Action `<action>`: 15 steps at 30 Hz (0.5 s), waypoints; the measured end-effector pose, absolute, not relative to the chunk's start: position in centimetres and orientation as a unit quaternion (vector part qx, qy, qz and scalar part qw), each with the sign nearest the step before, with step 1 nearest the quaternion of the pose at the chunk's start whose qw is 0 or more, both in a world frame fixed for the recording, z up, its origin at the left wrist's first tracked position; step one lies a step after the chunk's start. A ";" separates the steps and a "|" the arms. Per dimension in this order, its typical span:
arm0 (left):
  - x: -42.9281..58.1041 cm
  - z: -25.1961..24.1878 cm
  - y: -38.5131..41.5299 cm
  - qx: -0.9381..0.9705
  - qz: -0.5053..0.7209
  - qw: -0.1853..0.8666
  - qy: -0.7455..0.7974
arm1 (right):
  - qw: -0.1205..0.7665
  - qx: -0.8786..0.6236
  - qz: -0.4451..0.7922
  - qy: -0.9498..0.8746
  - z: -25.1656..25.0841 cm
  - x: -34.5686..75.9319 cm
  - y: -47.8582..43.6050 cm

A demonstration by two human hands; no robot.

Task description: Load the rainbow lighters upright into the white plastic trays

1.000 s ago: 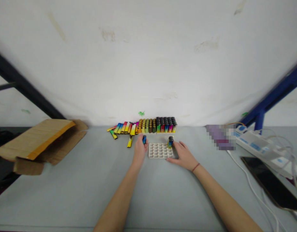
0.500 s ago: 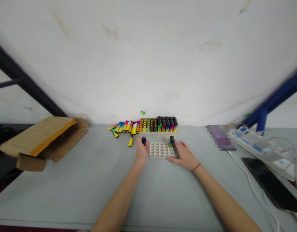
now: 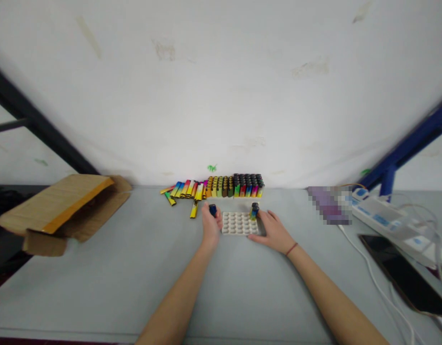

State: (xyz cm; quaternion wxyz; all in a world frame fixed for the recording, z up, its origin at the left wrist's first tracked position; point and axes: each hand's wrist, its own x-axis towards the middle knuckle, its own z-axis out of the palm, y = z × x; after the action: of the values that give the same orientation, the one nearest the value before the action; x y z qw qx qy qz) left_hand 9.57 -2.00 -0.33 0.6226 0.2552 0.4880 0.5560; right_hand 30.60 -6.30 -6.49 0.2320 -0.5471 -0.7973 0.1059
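My left hand (image 3: 210, 224) is closed round a small blue lighter (image 3: 212, 209), held upright just left of a white tray (image 3: 238, 224) full of oval sockets. My right hand (image 3: 273, 229) rests on the tray's right edge, fingers curled against it. One lighter (image 3: 254, 211) stands in the tray's far right corner, beside my right fingertips. Behind the tray, against the wall, a full block of upright lighters (image 3: 242, 186) stands, and several loose colourful lighters (image 3: 185, 190) lie to its left.
An open cardboard box (image 3: 59, 208) lies on its side at the left of the grey table. At the right are a power strip (image 3: 382, 214) with white cables, a dark phone (image 3: 403, 273) and a blurred purple object (image 3: 328, 203).
My left hand with the blue lighter has barely shifted, staying at the tray's left edge. My right hand has not moved.
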 end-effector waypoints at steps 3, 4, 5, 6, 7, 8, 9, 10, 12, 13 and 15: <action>9.5 -0.3 -1.9 0.256 0.547 0.626 0.493 | 0.236 -0.547 0.104 -0.796 -6.6 30.6 -6.3; 9.5 -0.2 -1.9 0.257 0.547 0.625 0.495 | 0.236 -0.548 0.103 -0.796 -6.7 30.6 -6.3; 9.5 -0.1 -1.9 0.259 0.548 0.623 0.495 | 0.236 -0.548 0.101 -0.796 -6.7 30.7 -6.3; 9.5 -0.1 -1.9 0.262 0.551 0.620 0.494 | 0.236 -0.548 0.100 -0.796 -6.8 30.7 -6.3; 9.5 0.0 -1.9 0.266 0.554 0.616 0.493 | 0.236 -0.548 0.099 -0.796 -6.8 30.7 -6.3; 9.5 0.0 -1.9 0.271 0.558 0.612 0.491 | 0.236 -0.547 0.099 -0.797 -6.8 30.7 -6.3; 9.5 0.0 -1.9 0.275 0.560 0.609 0.490 | 0.236 -0.546 0.099 -0.797 -6.9 30.8 -6.3; 9.5 0.0 -1.9 0.279 0.561 0.607 0.489 | 0.236 -0.545 0.098 -0.798 -6.9 30.8 -6.3; 9.5 -0.2 -1.9 0.279 0.560 0.606 0.492 | 0.237 -0.545 0.097 -0.798 -6.9 30.8 -6.3; 9.6 -0.3 -1.9 0.278 0.558 0.607 0.493 | 0.237 -0.546 0.097 -0.798 -6.9 30.7 -6.3; 9.7 -0.7 -1.8 0.274 0.565 0.599 0.497 | 0.237 -0.547 0.096 -0.797 -6.9 30.7 -6.3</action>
State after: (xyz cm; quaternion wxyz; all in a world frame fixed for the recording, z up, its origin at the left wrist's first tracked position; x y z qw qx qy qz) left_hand 9.73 -1.79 -0.73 0.5989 0.2738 0.4972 0.5650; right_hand 30.69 -6.28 -6.87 0.2373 -0.5472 -0.7969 0.0962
